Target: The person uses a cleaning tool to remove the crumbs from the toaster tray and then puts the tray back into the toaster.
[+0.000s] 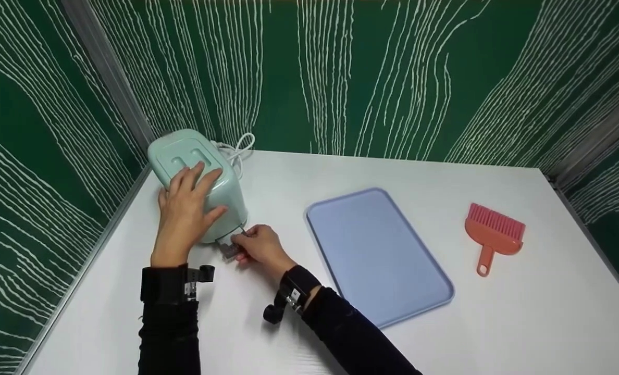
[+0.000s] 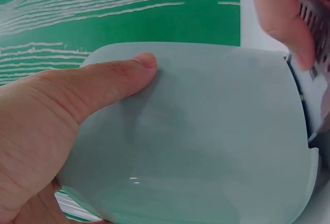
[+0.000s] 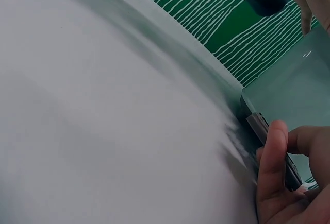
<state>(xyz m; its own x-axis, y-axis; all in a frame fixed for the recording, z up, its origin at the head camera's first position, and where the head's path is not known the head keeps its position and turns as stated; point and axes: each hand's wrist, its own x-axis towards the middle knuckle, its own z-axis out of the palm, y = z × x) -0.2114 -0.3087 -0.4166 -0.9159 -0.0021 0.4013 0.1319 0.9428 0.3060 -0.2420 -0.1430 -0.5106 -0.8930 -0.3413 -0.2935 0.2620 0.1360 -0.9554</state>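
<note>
A mint-green toaster [image 1: 221,203] stands at the left of the table, two recesses showing in its top. My left hand [image 1: 185,211] rests on it, fingers spread over the top and thumb lying along the near face. In the left wrist view that thumb [image 2: 118,82] is straight against the smooth casing. At the toaster's near lower end, my right hand [image 1: 260,244] pinches a dark grey, slotted crumb tray [image 1: 230,250] between thumb and fingers. Part of the tray [image 3: 259,126] shows close to the casing in the right wrist view; the fingers hide the rest.
A blue-grey rectangular tray [image 1: 377,255] lies right of my right forearm. Farther right is a small red brush [image 1: 494,234] with pink bristles. A white cord [image 1: 239,148] is bundled behind the toaster. Green walls with white lines [image 1: 372,78] border the white table [image 1: 268,333].
</note>
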